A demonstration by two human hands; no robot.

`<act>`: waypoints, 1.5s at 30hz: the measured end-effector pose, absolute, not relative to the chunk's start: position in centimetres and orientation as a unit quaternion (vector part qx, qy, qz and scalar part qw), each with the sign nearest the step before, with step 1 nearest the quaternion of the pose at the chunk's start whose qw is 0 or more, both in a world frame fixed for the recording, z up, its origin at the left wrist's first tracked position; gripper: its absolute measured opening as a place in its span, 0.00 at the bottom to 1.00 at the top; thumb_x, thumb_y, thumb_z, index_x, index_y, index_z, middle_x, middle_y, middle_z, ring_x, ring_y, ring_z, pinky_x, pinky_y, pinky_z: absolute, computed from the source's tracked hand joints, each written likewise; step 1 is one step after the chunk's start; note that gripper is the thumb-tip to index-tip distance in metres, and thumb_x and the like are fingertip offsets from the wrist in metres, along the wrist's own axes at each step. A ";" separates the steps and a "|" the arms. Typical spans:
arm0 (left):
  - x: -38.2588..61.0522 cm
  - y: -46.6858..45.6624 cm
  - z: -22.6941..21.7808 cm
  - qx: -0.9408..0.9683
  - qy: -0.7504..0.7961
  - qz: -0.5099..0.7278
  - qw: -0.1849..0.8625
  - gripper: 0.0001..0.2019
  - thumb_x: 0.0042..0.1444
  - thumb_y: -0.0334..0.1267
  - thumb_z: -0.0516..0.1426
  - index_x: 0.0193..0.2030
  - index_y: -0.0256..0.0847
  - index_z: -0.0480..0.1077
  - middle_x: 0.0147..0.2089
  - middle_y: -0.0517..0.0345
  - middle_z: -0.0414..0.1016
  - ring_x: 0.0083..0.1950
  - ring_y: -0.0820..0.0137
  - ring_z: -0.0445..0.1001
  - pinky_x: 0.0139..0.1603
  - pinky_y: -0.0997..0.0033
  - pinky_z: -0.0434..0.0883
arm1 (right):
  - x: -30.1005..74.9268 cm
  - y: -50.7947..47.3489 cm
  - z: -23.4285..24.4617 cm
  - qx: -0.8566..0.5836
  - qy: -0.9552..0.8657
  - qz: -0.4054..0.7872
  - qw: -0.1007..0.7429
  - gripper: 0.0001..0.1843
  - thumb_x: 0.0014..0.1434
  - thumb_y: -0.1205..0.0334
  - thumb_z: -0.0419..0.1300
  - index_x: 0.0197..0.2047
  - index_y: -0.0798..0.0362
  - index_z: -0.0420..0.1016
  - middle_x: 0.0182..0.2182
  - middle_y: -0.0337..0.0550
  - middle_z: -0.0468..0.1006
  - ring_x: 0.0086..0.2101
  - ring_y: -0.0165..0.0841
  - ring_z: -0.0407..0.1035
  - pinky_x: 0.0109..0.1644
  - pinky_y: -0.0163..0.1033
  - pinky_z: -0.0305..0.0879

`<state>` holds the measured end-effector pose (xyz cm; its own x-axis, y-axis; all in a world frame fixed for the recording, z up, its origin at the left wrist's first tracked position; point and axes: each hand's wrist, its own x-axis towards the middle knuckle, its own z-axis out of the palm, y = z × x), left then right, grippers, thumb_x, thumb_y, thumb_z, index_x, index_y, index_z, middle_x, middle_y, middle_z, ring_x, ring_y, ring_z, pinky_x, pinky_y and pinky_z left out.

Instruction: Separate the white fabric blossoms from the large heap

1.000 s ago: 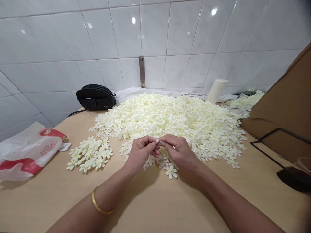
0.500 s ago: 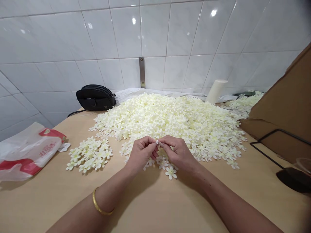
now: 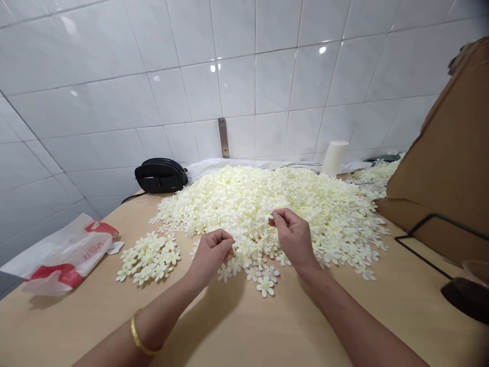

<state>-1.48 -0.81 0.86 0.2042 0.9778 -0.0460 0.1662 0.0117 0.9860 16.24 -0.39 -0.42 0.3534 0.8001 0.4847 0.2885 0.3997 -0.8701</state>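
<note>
Tan table (image 3: pixel 248 336) with big flower heap (image 3: pixel 244 199), smaller cluster (image 3: pixel 150 258), black pouch (image 3: pixel 161 176)

Creamy-white artificial blossoms (image 3: pixel 244 204) with yellow-green tints showed pale against a light tan tabletop (image 3: pixel 237 336) and white wall tiles (image 3: pixel 237 84) faintly marbled in grey, crossed by a grid of darker joints. The handbag (image 3: pixel 161 176) was black, the plastic bag (image 3: pixel 72 257) whitish with red bands and red lettering, the cone (image 3: pixel 334 159) off-white, the cardboard (image 3: pixel 439 163) brown, the bangle (image 3: pixel 135 333) gold.

Flower heap (image 3: pixel 248 196) across counter (image 3: pixel 244 336)! Right hand (image 3: pixel 297 239) pinched above heap's front, left hand (image 3: pixel 210 255) curled before heap; flower cluster (image 3: pixel 153 257) left of heap, black bag (image 3: pixel 161 176) behind heap's left.
</note>
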 end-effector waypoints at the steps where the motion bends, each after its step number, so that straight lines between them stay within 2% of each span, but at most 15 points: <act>1: -1.9 -0.8 1.1 0.584 0.502 0.387 0.508 0.06 0.45 0.36 0.54 0.22 0.36 0.63 0.16 0.64 0.64 0.14 0.82 0.54 0.15 0.81 0.49 | 16.4 -0.3 -0.4 -0.510 -0.526 0.202 0.650 0.09 0.52 0.60 0.52 0.26 0.55 0.67 0.21 0.39 0.70 0.29 0.33 0.69 0.34 0.36 0.65; 8: -4.7 0.5 2.7 0.556 0.535 0.418 0.480 0.06 0.42 0.34 0.55 0.20 0.35 0.61 0.15 0.64 0.63 0.14 0.83 0.52 0.15 0.80 0.46 | 16.6 -0.4 -0.2 -0.540 -0.526 0.178 0.633 0.10 0.52 0.58 0.51 0.26 0.55 0.67 0.22 0.42 0.72 0.29 0.34 0.70 0.32 0.35 0.62; 16: -3.5 7.1 6.0 0.564 0.516 0.482 0.428 0.05 0.40 0.30 0.53 0.18 0.36 0.60 0.14 0.62 0.63 0.12 0.82 0.53 0.14 0.78 0.46 | 16.2 -0.3 -0.8 -0.549 -0.553 0.136 0.611 0.12 0.52 0.56 0.51 0.28 0.55 0.68 0.23 0.43 0.74 0.28 0.35 0.70 0.32 0.35 0.62; 24: -2.8 10.1 4.2 0.574 0.561 0.454 0.387 0.05 0.38 0.29 0.55 0.17 0.36 0.62 0.11 0.62 0.61 0.11 0.80 0.53 0.14 0.77 0.48 | 16.2 -0.2 -1.0 -0.551 -0.557 0.139 0.605 0.11 0.52 0.57 0.51 0.28 0.55 0.69 0.24 0.44 0.74 0.28 0.35 0.70 0.31 0.35 0.62; 30: -2.4 4.9 3.9 0.612 0.528 0.484 0.335 0.04 0.43 0.34 0.54 0.21 0.37 0.64 0.15 0.65 0.61 0.16 0.80 0.56 0.18 0.79 0.54 | 15.5 -1.0 -0.6 -0.511 -0.588 0.142 0.611 0.09 0.53 0.60 0.51 0.27 0.54 0.68 0.23 0.40 0.72 0.28 0.32 0.68 0.33 0.34 0.62; 32: -1.6 2.4 3.4 0.631 0.503 0.470 0.358 0.07 0.44 0.37 0.55 0.20 0.36 0.65 0.16 0.65 0.61 0.18 0.79 0.58 0.18 0.79 0.55 | 15.1 -1.2 -0.6 -0.490 -0.619 0.119 0.602 0.08 0.55 0.62 0.50 0.28 0.54 0.68 0.24 0.40 0.71 0.28 0.31 0.66 0.33 0.34 0.61; 35: -0.4 -0.4 2.2 0.627 0.448 0.445 0.455 0.09 0.45 0.40 0.56 0.23 0.35 0.69 0.18 0.62 0.64 0.20 0.77 0.62 0.20 0.78 0.59 | 14.6 -1.5 -0.7 -0.459 -0.675 0.057 0.575 0.08 0.55 0.66 0.49 0.31 0.54 0.68 0.26 0.41 0.70 0.29 0.30 0.64 0.34 0.35 0.61; 40: 0.5 -1.0 0.3 0.516 0.359 0.466 0.622 0.11 0.44 0.41 0.57 0.28 0.33 0.71 0.27 0.55 0.70 0.26 0.75 0.67 0.29 0.75 0.65 | 13.9 -1.9 -1.2 -0.408 -0.765 -0.069 0.493 0.10 0.54 0.72 0.48 0.34 0.55 0.70 0.29 0.45 0.71 0.33 0.34 0.63 0.38 0.40 0.60; 43: 0.2 -0.4 -0.3 0.474 0.328 0.481 0.661 0.09 0.42 0.39 0.59 0.26 0.33 0.71 0.24 0.57 0.70 0.25 0.76 0.67 0.29 0.75 0.65 | 13.7 -1.9 -1.4 -0.385 -0.800 -0.070 0.455 0.11 0.54 0.72 0.48 0.37 0.55 0.70 0.30 0.46 0.70 0.34 0.34 0.63 0.39 0.40 0.60; 45: -0.1 -0.1 -0.6 0.465 0.322 0.482 0.669 0.08 0.41 0.37 0.60 0.26 0.33 0.71 0.23 0.57 0.70 0.25 0.76 0.68 0.29 0.75 0.65 | 13.5 -1.9 -1.5 -0.384 -0.801 -0.041 0.458 0.12 0.54 0.72 0.48 0.39 0.55 0.69 0.32 0.46 0.70 0.35 0.34 0.63 0.40 0.40 0.61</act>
<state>-0.12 -0.08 -0.56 0.3266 0.9450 0.0170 -0.3457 0.1026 0.9327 13.54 -1.89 -1.53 -0.2870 0.5771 0.7646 0.6522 0.7023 -0.2853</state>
